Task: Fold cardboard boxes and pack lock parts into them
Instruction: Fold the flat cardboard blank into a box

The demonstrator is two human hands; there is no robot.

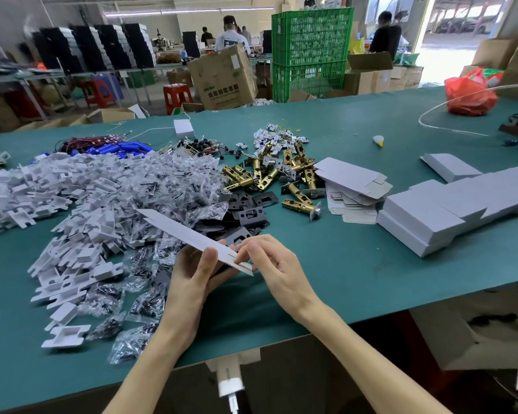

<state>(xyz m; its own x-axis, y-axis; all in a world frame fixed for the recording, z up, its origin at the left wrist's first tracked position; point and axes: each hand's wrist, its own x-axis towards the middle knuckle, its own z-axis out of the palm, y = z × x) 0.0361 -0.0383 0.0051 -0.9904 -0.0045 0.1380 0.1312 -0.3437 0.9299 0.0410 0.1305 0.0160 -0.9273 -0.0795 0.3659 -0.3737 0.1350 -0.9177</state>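
A flat, unfolded white cardboard box blank [183,231] is held tilted above the green table [356,264], its far end pointing up and left. My left hand [196,274] grips its near part from below, thumb on the top face. My right hand [271,264] pinches the near end flaps. Brass latch bolts [296,200] and black strike plates [250,215] lie just beyond. A stack of flat blanks [352,186] sits to the right of them, and folded white boxes [431,216] lie in a row further right.
A big heap of white inserts [81,204] and clear screw bags [138,306] covers the table's left. Blue batteries with wires [114,147] lie at the back left. A red bag [470,94] sits far right. People, green crates [311,52] and cartons stand behind.
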